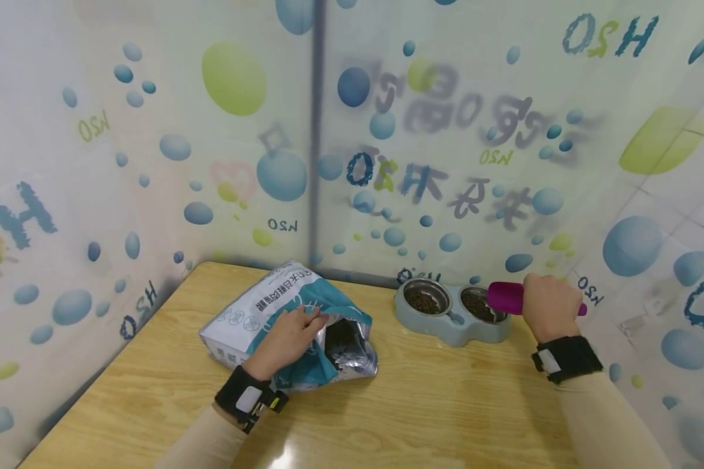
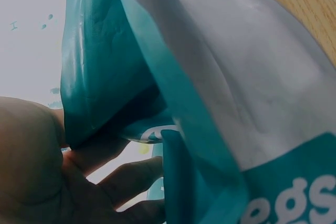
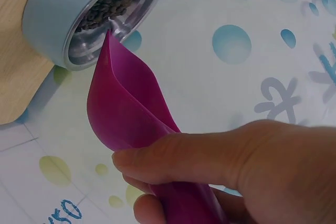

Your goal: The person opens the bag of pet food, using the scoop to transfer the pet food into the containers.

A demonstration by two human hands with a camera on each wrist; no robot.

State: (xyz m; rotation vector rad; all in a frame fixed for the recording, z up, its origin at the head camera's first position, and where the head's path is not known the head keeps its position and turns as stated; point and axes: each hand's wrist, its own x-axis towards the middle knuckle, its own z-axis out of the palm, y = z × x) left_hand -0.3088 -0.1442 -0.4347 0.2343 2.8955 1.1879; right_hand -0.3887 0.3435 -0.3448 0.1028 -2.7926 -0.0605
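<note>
My right hand (image 1: 551, 306) grips the handle of a magenta scoop (image 1: 506, 298). The scoop's tip overlaps the right bowl (image 1: 474, 303) of a grey-blue double pet feeder (image 1: 456, 333), and no food shows on the part of its inside that is visible. Brown kibble (image 3: 113, 3) lies in this metal bowl, and more is in the left bowl (image 1: 440, 286). My left hand (image 1: 287, 339) holds the upper edge of a teal and white pet food bag (image 1: 270, 296), which lies on its side with its silver-lined mouth facing the feeder. In the left wrist view some fingers pass behind the folded bag (image 2: 194, 103).
Everything stands on a wooden table (image 1: 422, 417). A curtain (image 1: 381, 130) printed with bubbles and letters hangs close behind the table and at both sides. The feeder is near the table's back edge, right of the bag.
</note>
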